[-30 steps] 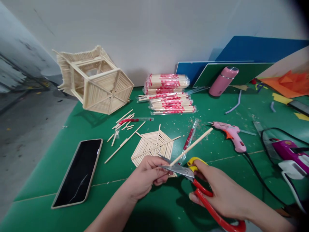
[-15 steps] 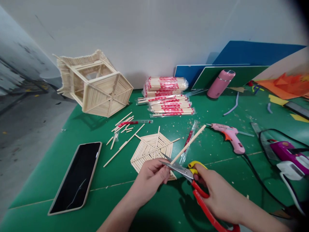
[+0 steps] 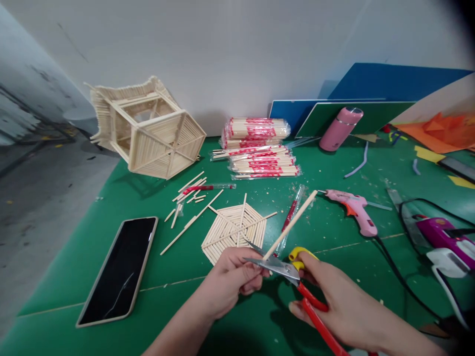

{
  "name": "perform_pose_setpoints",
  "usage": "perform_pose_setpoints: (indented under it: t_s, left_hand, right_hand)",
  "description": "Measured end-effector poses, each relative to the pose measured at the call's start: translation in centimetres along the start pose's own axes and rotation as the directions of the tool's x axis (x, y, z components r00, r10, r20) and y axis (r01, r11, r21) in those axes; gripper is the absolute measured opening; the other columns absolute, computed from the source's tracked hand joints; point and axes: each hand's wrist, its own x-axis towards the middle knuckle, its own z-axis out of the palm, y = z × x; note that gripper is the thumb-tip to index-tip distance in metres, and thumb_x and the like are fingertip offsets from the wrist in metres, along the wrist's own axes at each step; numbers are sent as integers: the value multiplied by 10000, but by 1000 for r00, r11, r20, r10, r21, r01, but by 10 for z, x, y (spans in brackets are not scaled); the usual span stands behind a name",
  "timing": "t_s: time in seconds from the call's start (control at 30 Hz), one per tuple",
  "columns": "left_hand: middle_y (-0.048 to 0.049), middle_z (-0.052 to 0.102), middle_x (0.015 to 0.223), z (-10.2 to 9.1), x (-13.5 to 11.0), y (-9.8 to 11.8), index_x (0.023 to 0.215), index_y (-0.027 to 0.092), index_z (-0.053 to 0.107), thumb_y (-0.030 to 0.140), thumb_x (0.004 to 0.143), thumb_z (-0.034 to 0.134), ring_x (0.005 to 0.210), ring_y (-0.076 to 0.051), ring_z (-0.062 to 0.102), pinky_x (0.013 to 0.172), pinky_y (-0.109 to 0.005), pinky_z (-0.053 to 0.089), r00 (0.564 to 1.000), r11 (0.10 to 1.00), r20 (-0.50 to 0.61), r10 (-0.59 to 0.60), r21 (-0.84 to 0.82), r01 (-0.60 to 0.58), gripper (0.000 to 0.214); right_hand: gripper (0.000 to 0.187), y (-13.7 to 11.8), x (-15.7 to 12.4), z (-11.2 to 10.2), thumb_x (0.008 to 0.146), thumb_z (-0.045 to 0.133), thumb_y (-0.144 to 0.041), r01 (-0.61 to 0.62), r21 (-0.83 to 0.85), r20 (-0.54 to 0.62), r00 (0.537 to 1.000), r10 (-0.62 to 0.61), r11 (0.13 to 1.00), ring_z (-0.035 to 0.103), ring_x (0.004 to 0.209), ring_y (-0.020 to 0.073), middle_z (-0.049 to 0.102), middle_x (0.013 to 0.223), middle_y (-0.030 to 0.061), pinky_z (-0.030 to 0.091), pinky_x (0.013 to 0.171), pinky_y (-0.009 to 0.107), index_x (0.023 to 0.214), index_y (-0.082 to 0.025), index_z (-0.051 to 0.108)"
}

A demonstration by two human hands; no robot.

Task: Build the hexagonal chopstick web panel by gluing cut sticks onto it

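Observation:
Pinched in my left hand [image 3: 235, 279] is the lower end of a wooden chopstick [image 3: 291, 225], which slants up to the right. My right hand [image 3: 334, 301] grips a pair of scissors [image 3: 282, 269] with red and yellow handles. The parted blades lie across the chopstick close to my left fingertips. Behind my left hand, a flat hexagonal panel of sticks [image 3: 237, 227] rests on the table, its front part covered by the hand. A wrapper with red print [image 3: 291, 215] lies behind the chopstick.
A pink glue gun [image 3: 354, 207] and its cord lie on the right. Wrapped chopsticks [image 3: 260, 148] are stacked by the wall, left of a pink bottle [image 3: 340, 129]. A stick-built lantern-like frame [image 3: 163, 143], cut sticks [image 3: 191, 222] and a phone [image 3: 118, 269] are on the left.
Both hands have come slightly lower and nearer, with the chopstick and scissors. The scissor handles have spread a little, and a right-hand finger shows below them.

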Motion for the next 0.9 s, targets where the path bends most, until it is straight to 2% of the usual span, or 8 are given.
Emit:
perform_pose_setpoints:
  t_s: [0.1, 0.2, 0.33, 0.43, 0.5, 0.57, 0.67, 0.9]
  left_hand:
    - [-5, 553, 554, 1, 1, 2, 639, 106, 613, 309, 615, 699, 370, -23, 317, 398, -203, 167, 998, 998, 32, -48, -45, 50, 222]
    - [12, 526, 524, 2, 3, 2, 652, 108, 611, 313, 645, 679, 377, -25, 316, 393, -196, 167, 999, 999, 6, -43, 28, 43, 216]
    - [45, 453, 481, 4, 5, -1, 724, 134, 610, 337, 717, 618, 442, -57, 362, 429, -188, 240, 976, 938, -147, 163, 328, -108, 204]
    - [37, 447, 525, 5, 4, -3, 742, 138, 631, 332, 746, 590, 482, -66, 368, 452, -194, 262, 956, 882, -142, 259, 438, -174, 198]
    - [37, 444, 528, 3, 4, -4, 735, 134, 635, 341, 738, 601, 455, -52, 337, 430, -194, 222, 970, 917, -117, 215, 365, -160, 210]
    - [41, 450, 503, 2, 4, -3, 717, 129, 629, 339, 703, 638, 418, -38, 314, 420, -198, 186, 991, 978, -80, 111, 184, -95, 210]
    - [44, 463, 458, 0, 3, -2, 681, 128, 621, 291, 649, 677, 368, -24, 285, 418, -207, 168, 1000, 999, -1, -17, -31, 17, 175]
    - [56, 425, 393, -1, 5, -3, 640, 114, 608, 313, 634, 682, 341, -28, 289, 403, -208, 177, 998, 997, 36, -55, -55, 57, 212]
  right_hand:
    - [150, -1, -1, 1, 728, 533, -231, 16, 31, 4, 1000, -16, 999, 517, 638, 118, 567, 747, -23, 376, 546, 205, 828, -225, 422]
    - [147, 2, 1, 3, 702, 519, -170, 7, 27, -10, 1000, -7, 1000, 495, 599, 114, 556, 708, -28, 354, 511, 205, 796, -220, 418]
    - [123, 5, 5, 5, 728, 510, -200, -11, -9, -67, 998, 11, 1000, 499, 617, 119, 561, 739, -25, 358, 541, 218, 805, -224, 418]
    - [210, 5, 6, 3, 743, 544, -340, -30, -29, -65, 998, 28, 999, 502, 621, 127, 562, 755, -23, 361, 543, 228, 854, -229, 403]
    - [295, 3, 5, 2, 726, 564, -419, -31, -58, -54, 998, 28, 998, 484, 594, 126, 554, 729, -27, 352, 525, 231, 872, -232, 390]
    - [331, 1, 3, 0, 708, 582, -441, -24, -80, -40, 999, 21, 997, 464, 568, 120, 546, 701, -35, 341, 510, 228, 872, -233, 383]
    - [317, 0, 0, -1, 698, 599, -421, -5, -55, -4, 1000, 5, 998, 464, 561, 112, 546, 682, -43, 339, 502, 217, 835, -233, 383]
    - [141, 2, 1, 2, 723, 526, -207, 20, 22, -24, 1000, -20, 1000, 504, 617, 115, 562, 718, -27, 361, 530, 201, 811, -222, 417]
